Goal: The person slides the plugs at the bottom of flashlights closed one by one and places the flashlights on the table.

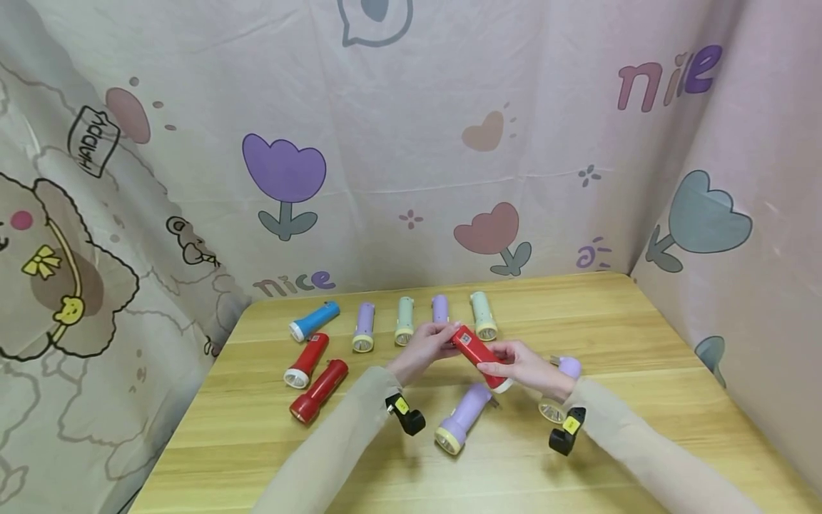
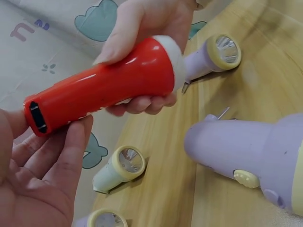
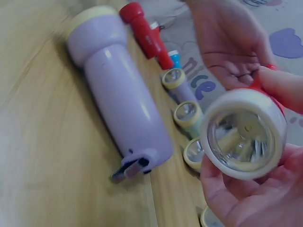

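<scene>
Nearest: two beige fabric sleeves [image 1: 334,446], each wrist with a small black camera bearing a yellow label [image 1: 409,420]. Below them, a light wood-grain table [image 1: 385,475].

Near centre of table: lilac plastic flashlight with pale yellow head [image 1: 467,415], lying on its side, lens toward the wearer, metal prongs out at tail.

Above and just beyond it, raised off the table: bright red plastic flashlight with white head ring [image 1: 477,350], held in both hands, tilted, head toward the wearer's right. Right hand [image 1: 521,368]: closed round the head end, thumb on top, fingers curled beneath. Left hand [image 1: 424,346]: thumb and fingers pinch the tail end; remaining fingers loosely bent. Tail face shows a black slot [image 2: 37,117] with two small metal strips.

Partly behind right forearm: second lilac flashlight [image 1: 569,367], pale yellow head.

Left side, well apart from the hands: dark red flashlight [image 1: 320,390]; just beyond, red flashlight with white rim [image 1: 308,359].

Far row, left to right: blue flashlight with white head [image 1: 316,320], lilac [image 1: 364,323], pale green [image 1: 405,318], lilac partly hidden by left hand [image 1: 439,308], pale green [image 1: 481,312].

Behind the table: pale printed fabric curtain [image 1: 385,93], tulips and "nice" lettering.
</scene>
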Motion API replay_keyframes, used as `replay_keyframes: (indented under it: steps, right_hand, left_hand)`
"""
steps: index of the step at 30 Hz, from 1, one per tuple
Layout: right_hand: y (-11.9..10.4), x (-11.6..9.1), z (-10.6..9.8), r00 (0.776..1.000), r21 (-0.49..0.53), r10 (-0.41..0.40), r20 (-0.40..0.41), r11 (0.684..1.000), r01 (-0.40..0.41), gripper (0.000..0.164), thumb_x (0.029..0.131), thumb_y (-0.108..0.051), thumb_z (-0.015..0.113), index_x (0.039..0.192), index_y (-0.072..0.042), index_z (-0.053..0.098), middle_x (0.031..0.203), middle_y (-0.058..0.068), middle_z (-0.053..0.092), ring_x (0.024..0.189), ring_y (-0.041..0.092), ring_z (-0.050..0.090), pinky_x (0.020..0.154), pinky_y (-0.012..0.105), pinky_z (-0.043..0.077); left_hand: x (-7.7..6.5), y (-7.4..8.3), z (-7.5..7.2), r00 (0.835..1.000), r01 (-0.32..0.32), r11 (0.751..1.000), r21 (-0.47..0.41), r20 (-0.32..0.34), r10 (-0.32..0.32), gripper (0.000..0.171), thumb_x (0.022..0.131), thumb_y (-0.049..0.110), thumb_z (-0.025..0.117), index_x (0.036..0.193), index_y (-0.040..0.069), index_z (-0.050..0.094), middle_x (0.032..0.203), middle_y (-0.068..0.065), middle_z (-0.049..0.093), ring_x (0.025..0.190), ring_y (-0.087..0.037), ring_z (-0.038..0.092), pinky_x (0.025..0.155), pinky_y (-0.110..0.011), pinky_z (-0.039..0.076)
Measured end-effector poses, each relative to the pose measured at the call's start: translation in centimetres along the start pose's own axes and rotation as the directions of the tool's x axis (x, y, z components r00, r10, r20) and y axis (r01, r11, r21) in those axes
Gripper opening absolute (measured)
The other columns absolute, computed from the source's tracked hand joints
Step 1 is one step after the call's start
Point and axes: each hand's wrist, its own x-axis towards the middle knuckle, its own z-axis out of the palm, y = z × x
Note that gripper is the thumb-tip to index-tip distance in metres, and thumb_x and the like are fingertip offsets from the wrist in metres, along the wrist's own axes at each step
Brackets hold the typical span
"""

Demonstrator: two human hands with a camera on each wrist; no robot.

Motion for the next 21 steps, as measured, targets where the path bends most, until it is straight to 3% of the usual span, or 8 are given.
replay_keyframes:
  steps: [8,12,15,18,21]
  right_hand:
    - [-0.5,-0.3,-0.6,0.992,0.178,0.02,0.128,0.983,-0.042,0.053,0.096,-0.015,0.064,0.138,0.013,0.048,0.113,-0.002,0.069,0.103,0.011,0.063,0.091,0.026,0.052]
    - [-0.7,-0.6,-0.8,0.982,0.287,0.019,0.191,0.955,-0.074,0.053,0.096,-0.013,0.064,0.14,0.01,0.047,0.115,-0.002,0.068,0.106,0.012,0.062,0.094,0.026,0.052]
    - [-0.7,-0.7,-0.8,0.976,0.355,0.008,0.218,0.931,-0.087,0.044,0.095,-0.012,0.063,0.137,0.001,0.055,0.115,-0.003,0.069,0.106,0.011,0.062,0.095,0.027,0.052]
    - [-0.4,-0.8,-0.8,0.976,0.412,0.005,0.219,0.906,-0.097,0.035,0.095,-0.011,0.063,0.13,-0.008,0.062,0.113,-0.004,0.071,0.105,0.01,0.064,0.096,0.027,0.052]
    - [0.0,-0.9,-0.9,0.982,0.444,0.026,0.188,0.89,-0.108,0.03,0.096,-0.01,0.062,0.126,-0.007,0.063,0.111,-0.003,0.071,0.103,0.01,0.066,0.097,0.026,0.053]
  left_hand:
    - [0.3,0.1,-0.6,0.997,0.072,0.995,-0.073,-0.018,-0.073,0.039,0.107,0.02,0.049,0.128,-0.012,0.058,0.121,-0.024,0.068,0.094,-0.012,0.07,0.097,-0.032,0.06]
    - [0.5,0.1,-0.8,0.996,0.087,0.993,-0.082,-0.024,-0.089,0.04,0.107,0.021,0.049,0.128,-0.011,0.058,0.121,-0.024,0.069,0.092,-0.012,0.07,0.096,-0.032,0.06]
    - [0.5,0.0,-0.9,0.996,0.09,0.993,-0.071,-0.019,-0.092,0.04,0.107,0.022,0.047,0.131,-0.008,0.057,0.125,-0.026,0.067,0.096,-0.013,0.071,0.096,-0.031,0.06]
    - [0.5,-0.1,-1.0,0.996,0.085,0.996,-0.034,-0.02,-0.086,0.041,0.108,0.024,0.046,0.136,-0.005,0.057,0.128,-0.026,0.066,0.102,-0.016,0.071,0.096,-0.03,0.06]
    - [0.5,-0.4,-1.2,0.997,0.07,0.997,0.022,-0.03,-0.069,0.041,0.108,0.024,0.045,0.139,-0.001,0.056,0.128,-0.025,0.066,0.108,-0.026,0.072,0.097,-0.032,0.059]
